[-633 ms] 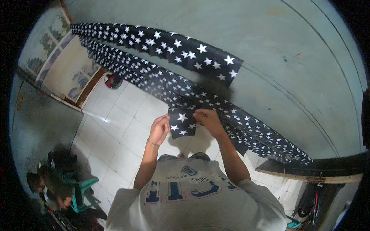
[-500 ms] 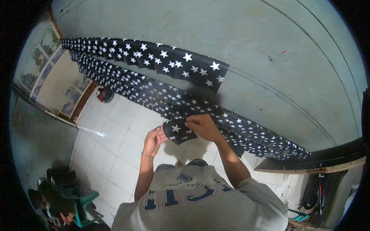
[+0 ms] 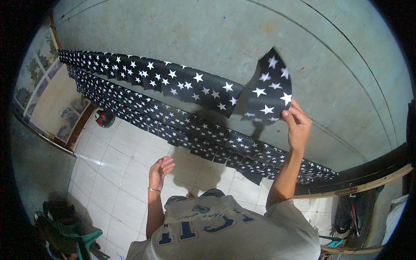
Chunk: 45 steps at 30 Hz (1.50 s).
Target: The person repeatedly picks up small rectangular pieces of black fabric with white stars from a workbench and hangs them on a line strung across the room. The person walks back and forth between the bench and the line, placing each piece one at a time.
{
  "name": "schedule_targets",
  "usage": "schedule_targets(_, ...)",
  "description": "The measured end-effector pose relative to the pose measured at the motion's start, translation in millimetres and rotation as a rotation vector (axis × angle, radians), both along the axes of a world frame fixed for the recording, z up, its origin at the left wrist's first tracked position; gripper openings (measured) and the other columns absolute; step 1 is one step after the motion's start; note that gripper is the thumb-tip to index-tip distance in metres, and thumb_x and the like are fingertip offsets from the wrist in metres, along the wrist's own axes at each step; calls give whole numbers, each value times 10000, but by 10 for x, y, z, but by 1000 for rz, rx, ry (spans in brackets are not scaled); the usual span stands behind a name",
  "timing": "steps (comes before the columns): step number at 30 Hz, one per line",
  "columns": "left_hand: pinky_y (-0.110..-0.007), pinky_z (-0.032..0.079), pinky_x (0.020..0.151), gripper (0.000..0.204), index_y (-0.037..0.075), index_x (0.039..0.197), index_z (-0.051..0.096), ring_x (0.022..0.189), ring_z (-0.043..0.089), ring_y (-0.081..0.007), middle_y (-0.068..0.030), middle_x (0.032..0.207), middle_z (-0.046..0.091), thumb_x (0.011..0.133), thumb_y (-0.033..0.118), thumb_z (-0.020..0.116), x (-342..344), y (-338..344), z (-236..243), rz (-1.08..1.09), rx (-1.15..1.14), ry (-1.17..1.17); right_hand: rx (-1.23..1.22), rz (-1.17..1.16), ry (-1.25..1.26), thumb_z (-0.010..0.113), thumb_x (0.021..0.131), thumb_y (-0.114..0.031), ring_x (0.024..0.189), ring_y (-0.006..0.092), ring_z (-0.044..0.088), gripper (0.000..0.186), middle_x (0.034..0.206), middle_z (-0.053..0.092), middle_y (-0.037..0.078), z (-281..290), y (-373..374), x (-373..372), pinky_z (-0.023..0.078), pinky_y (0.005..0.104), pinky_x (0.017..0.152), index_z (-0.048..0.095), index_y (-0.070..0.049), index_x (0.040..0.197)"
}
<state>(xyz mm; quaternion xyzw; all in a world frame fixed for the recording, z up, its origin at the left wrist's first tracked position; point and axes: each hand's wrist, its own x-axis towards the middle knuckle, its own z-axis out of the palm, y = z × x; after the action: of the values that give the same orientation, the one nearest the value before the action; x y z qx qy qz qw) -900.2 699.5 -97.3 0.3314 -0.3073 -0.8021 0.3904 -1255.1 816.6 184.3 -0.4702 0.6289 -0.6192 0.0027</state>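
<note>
My right hand (image 3: 299, 126) is raised toward the wall and pinches the lower right corner of a black sheet with white stars (image 3: 268, 96). I cannot tell if the sheet is cloth or paper; it stands up in a curve and its edges are slightly blurred. Just left of it is the near end of an upper row of similar star-printed pieces (image 3: 173, 80), hung along the wall. More star-printed pieces hang in lower rows (image 3: 190, 125) beneath. Lower left, my left hand (image 3: 159, 170) is empty over the floor, its fingers stretched out.
A thin line runs along the grey-green wall (image 3: 346, 86). White tiles (image 3: 125, 151) cover the floor, with a red and black helmet (image 3: 104, 118) at the far left. A green plastic chair (image 3: 90, 240) stands lower left. A wooden-edged ledge (image 3: 368, 182) is at the right.
My right hand has lifted the star-printed sheet from in front of me up and right to the wall. My left hand has let go of it and moved slightly down and left.
</note>
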Motion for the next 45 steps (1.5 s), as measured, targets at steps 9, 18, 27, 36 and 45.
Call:
schedule_targets(9, -297, 492, 784, 413, -59, 1157, 461, 902, 614, -235, -186, 1083, 583, 902, 265, 433, -139, -13, -57, -66, 1, -28, 31, 205, -308, 613, 805, -59, 631, 72, 530, 113, 947, 632, 88, -270, -201, -465, 428, 217, 546, 651, 16, 882)
schedule_targets(18, -288, 491, 785, 399, -61, 1155, 464, 906, 613, -221, -174, 1063, 596, 911, 249, 404, -62, 100, -58, -9, 1, -34, 133, 81, -461, 602, 827, -97, 555, 47, 490, 100, 675, 580, -16, -872, -506, -624, 404, 195, 520, 623, -5, 863)
schedule_targets(27, -292, 488, 779, 426, -36, 1161, 457, 901, 608, -220, -161, 1074, 588, 898, 298, 429, -68, 97, -206, -29, 23, -89, 53, -15, -321, 598, 838, -133, 751, 73, 547, 200, 828, 624, 21, -967, -478, -669, 430, 208, 688, 609, 19, 968)
schedule_targets(36, -352, 486, 776, 382, -9, 1175, 463, 939, 593, -252, -143, 1117, 567, 898, 252, 432, -661, 389, -1355, -425, 145, -295, 1129, -43, 127, 555, 764, -144, 759, 261, 589, 143, 848, 621, 108, -3449, 1311, -210, 461, 359, 702, 636, -72, 857)
schedule_targets(45, -378, 477, 717, 290, 50, 1078, 509, 859, 606, -251, -120, 1019, 610, 856, 237, 488, -1957, 1281, -2070, -1343, 116, -696, 1439, -594, -463, 617, 697, -231, 713, 237, 634, 131, 744, 650, 87, -4848, 4220, 822, 517, 377, 623, 687, -159, 780)
